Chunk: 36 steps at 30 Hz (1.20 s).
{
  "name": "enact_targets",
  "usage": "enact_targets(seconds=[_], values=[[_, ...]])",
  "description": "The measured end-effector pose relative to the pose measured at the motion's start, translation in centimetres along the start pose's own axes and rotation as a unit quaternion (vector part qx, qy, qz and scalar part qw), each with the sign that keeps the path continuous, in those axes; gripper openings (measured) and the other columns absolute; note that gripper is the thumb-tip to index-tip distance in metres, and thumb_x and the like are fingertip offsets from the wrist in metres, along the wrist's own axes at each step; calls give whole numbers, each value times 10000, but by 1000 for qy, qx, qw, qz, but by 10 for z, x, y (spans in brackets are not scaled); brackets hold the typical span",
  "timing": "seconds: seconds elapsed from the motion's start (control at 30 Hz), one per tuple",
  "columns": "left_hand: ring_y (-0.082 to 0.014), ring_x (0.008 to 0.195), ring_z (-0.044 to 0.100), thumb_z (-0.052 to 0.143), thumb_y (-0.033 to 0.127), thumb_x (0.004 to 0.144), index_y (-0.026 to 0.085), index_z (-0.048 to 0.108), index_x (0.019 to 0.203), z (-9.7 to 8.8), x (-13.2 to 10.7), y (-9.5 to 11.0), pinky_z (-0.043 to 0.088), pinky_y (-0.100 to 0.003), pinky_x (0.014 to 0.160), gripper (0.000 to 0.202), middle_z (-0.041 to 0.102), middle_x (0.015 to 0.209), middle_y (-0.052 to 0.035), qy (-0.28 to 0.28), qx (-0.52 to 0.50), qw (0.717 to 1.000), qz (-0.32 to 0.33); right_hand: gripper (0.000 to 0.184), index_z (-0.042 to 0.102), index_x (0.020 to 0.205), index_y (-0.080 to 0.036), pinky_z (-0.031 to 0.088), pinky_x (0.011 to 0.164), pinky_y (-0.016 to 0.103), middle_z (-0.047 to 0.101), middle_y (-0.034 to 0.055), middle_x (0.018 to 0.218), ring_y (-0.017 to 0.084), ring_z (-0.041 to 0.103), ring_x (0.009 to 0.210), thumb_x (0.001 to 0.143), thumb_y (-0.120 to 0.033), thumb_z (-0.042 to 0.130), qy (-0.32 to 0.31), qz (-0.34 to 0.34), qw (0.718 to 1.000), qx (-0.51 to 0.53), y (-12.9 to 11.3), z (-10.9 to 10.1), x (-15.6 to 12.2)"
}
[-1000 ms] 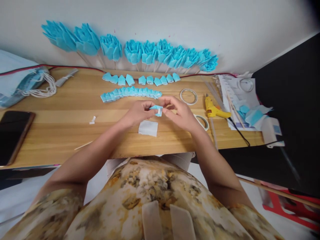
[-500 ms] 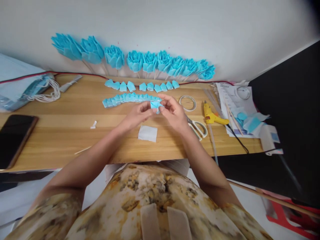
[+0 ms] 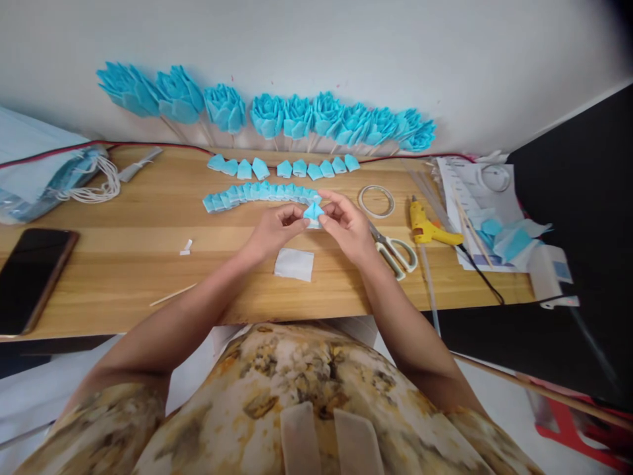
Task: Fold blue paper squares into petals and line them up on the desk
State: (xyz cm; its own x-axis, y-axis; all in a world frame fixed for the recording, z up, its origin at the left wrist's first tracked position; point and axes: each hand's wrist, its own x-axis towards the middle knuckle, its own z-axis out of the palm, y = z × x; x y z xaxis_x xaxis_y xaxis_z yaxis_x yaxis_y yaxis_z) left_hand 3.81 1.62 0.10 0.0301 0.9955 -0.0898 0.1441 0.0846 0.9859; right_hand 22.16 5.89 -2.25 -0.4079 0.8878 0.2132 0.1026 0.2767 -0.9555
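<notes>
Between my two hands is a small folded blue fabric petal (image 3: 313,212), its pointed tip facing away from me. My left hand (image 3: 277,229) pinches its left side with thumb and fingers. On the other side, my right hand (image 3: 346,227) grips the right edge the same way. Just beyond lies a long row of overlapping folded blue petals (image 3: 262,192). Farther back, more single petals (image 3: 299,168) form a line. A white square piece (image 3: 293,264) rests on the wooden table (image 3: 237,290) below my hands.
Blue fabric flowers (image 3: 297,115) on sticks lean on the wall. Scissors (image 3: 395,254), a tape roll (image 3: 376,201) and a yellow glue gun (image 3: 430,227) lie to the right. At left are a phone (image 3: 37,277), white cord (image 3: 96,188) and a thin stick (image 3: 173,295).
The petal between my hands has gone from a flatter, sideways fold to an upright pointed shape. Both hands stay in nearly the same place; the view has shifted slightly.
</notes>
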Motion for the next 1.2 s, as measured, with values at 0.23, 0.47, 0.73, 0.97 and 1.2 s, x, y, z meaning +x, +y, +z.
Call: enact_targets(seconds=[0.23,0.47,0.73,0.97,1.2], values=[[-111,679,458,723,401,793,167,636,1009,3,2,-8,368,-265,661,330,543,736,34,-25,-34,999,6,412,622,1265,-236,522,738,289,630,-25,825,127,609,769,865,-333,640,19,-6,1000,1,1,2,-1],[-90,599,333,666,377,808,185,507,696,4,1,-12,269,-268,595,274,416,630,53,-48,-44,998,10,354,652,1220,-255,531,750,315,638,-15,818,143,611,763,886,-374,658,16,2,999,29,-1,3,-1],[-97,610,367,688,391,784,171,590,766,6,2,-17,271,-270,588,241,450,649,46,-47,33,998,32,370,669,1220,-278,537,733,285,644,-18,876,126,616,785,858,-344,705,18,-14,999,34,3,2,-1],[-110,675,417,722,462,742,174,606,855,8,2,-17,309,-265,632,330,508,729,26,-76,-11,997,22,385,656,1241,-265,546,726,274,651,-12,890,115,623,779,874,-374,696,25,-26,999,20,9,6,-1],[-95,601,316,649,417,768,195,506,696,5,-4,-4,232,-265,572,274,390,643,51,-48,8,999,-25,317,681,1176,-220,544,722,269,687,-5,871,110,636,746,904,-381,655,119,-55,991,-1,-2,-21,5]])
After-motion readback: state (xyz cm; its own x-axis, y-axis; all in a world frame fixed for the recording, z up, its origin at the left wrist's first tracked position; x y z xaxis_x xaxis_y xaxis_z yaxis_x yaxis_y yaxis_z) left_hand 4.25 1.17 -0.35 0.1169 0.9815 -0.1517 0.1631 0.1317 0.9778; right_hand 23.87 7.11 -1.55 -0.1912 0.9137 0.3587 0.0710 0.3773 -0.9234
